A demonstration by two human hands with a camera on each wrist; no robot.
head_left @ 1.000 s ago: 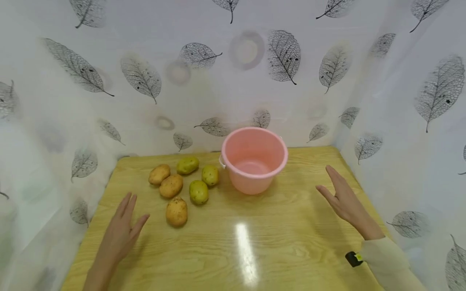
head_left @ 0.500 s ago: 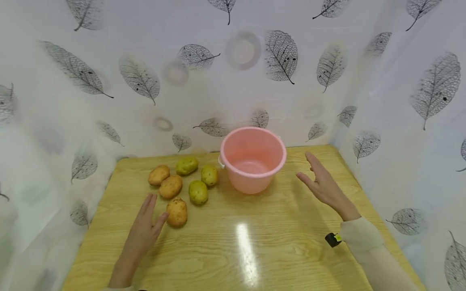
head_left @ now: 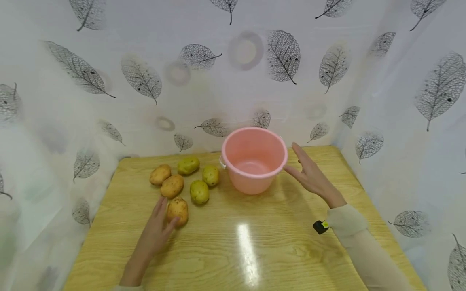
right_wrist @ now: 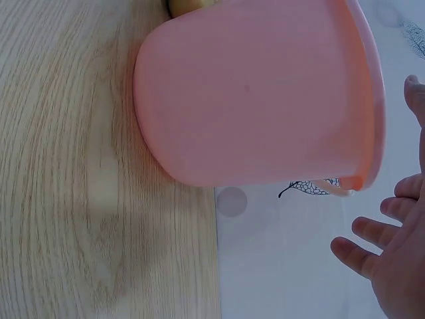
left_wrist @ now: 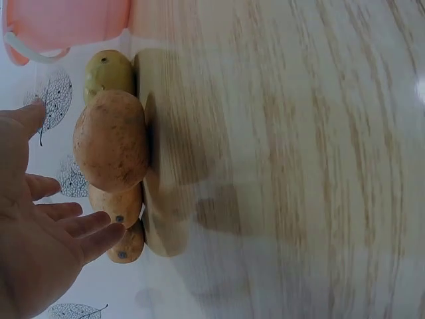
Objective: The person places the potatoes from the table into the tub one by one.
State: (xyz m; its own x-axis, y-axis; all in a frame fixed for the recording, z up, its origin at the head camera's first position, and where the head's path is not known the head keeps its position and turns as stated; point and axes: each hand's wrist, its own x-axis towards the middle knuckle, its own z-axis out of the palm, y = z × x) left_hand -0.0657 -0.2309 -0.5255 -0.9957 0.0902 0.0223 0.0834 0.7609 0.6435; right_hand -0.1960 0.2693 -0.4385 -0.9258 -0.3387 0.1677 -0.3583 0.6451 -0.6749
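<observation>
Left hand (head_left: 157, 231) flat and relaxed on the pale wooden table (head_left: 276, 250), fingers straight, thumb tip just touching the near end of a brown, speckled oval potato (head_left: 178, 211). Nothing gripped. In the left wrist view (left_wrist: 40, 252) the same potato (left_wrist: 111, 141) just beyond the spread fingertips. Five more potatoes beyond that hand, well clustered: two brownish ones (head_left: 172, 186) and three greenish ones (head_left: 199, 191).

Right hand (head_left: 312, 176) open as well, fingers extended, held at the right side of a round pink plastic bucket (head_left: 254, 158), close to the rim; contact with the wall not clear from either view (right wrist view (right_wrist: 392, 266) showing a gap to the bucket (right_wrist: 259, 93)).

Likely handling of the potato: firm, fairly dense, dry skin, not slippery, not fragile; best taken across the short waist, thumb on one side and fingers on the other.

Bucket likely light and slightly flexible, easy to nudge; white handle folded down at the rim. Inside, only the bare pink bottom visible.
</observation>
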